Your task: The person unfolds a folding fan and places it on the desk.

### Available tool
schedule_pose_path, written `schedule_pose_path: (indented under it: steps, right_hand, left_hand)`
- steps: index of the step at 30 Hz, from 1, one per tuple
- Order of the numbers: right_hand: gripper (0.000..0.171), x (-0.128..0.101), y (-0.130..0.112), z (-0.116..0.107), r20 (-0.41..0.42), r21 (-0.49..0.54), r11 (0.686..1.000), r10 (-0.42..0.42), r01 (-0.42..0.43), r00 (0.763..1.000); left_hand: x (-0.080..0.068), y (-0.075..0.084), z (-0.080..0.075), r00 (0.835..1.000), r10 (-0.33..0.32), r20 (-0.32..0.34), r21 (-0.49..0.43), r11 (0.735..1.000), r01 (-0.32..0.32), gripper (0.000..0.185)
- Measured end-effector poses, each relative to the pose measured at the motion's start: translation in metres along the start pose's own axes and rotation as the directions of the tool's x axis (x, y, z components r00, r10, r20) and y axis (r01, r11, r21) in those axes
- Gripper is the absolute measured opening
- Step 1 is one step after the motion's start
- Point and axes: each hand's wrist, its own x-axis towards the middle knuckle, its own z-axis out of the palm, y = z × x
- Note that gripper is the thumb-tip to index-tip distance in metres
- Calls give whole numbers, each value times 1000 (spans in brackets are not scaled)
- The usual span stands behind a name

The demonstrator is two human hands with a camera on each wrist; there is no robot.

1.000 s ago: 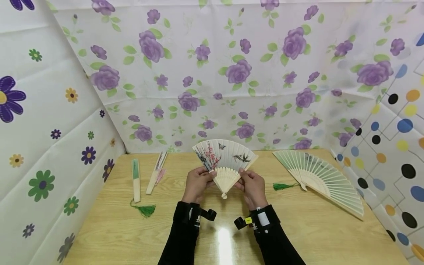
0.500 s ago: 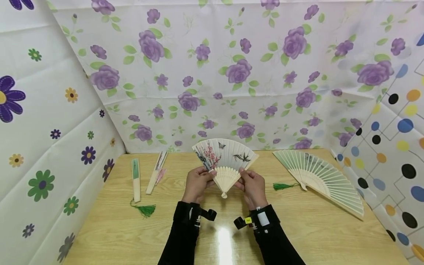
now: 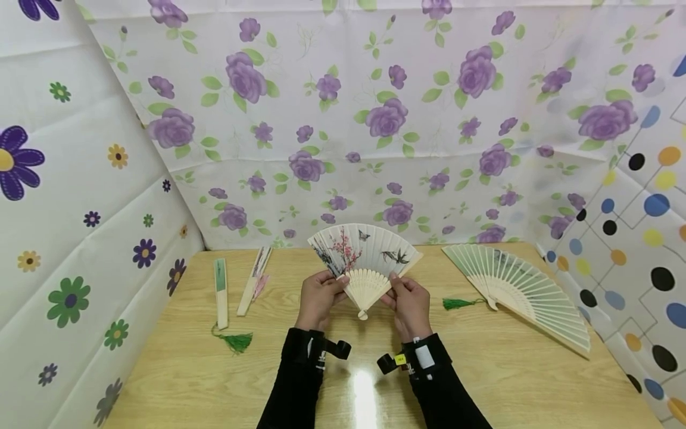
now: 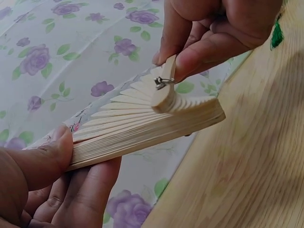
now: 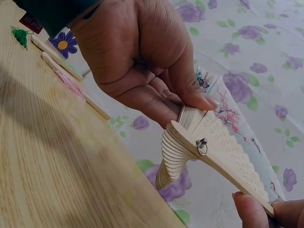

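Observation:
A partly spread folding fan [image 3: 370, 250] with pink blossoms, a butterfly and dark bird shapes is held up at the middle of the table. My left hand [image 3: 320, 298] pinches its left edge between thumb and fingers. At the opposite edge my right hand [image 3: 411, 302] pinches the outer rib. Pale ribs [image 4: 114, 137] lie stacked near my left thumb in the left wrist view and fan out toward the other side. A small metal ring [image 5: 202, 147] shows at the pivot in the right wrist view. The pivot end points down toward me.
On the wooden table [image 3: 214, 381], a wide-spread green fan [image 3: 527, 292] with a green tassel [image 3: 461, 303] lies to the right. To the left lie a folded green fan [image 3: 221, 292] with its tassel [image 3: 237, 342] and a folded fan with a pink tassel [image 3: 259, 286]. Floral cloth [image 3: 343, 131] hangs behind.
The held fan has spread slightly wider, its two edges a little farther apart. Both hands keep their pinch on it, and the fans on the table stay where they were.

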Motion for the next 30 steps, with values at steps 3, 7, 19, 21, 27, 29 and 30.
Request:
schedule_pose_path:
  steps: [3,7,19,21,27,29,30]
  right_hand:
    - [28,-1,1,0,-5,-2,1000,4,-4,1000]
    - [31,-2,2,0,-16,1,1000,-1,1,1000]
    - [34,-1,1,2,-35,6,1000,-14,14,999]
    - [33,-1,1,2,-42,11,1000,-16,16,999]
    - [32,-2,3,3,-75,15,1000,-19,20,997]
    - [32,-2,3,3,-79,14,1000,-18,19,997]
    - [32,-2,3,3,-80,15,1000,-19,20,997]
  left_hand:
    - [-1,0,0,1000,-6,-9,5,1000,6,17]
    - [0,0,-1,1000,-15,-23,11,1000,15,17]
    - [1,-1,-2,999,-13,-32,3,1000,13,18]
    - [1,-1,-2,999,-12,-34,-2,1000,12,20]
    - [0,0,-1,999,-8,-44,-26,1000,7,14]
    - [0,1,-1,999,-7,-49,-27,1000,5,12]
    - [-1,1,-1,999,-4,-50,-25,1000,3,12]
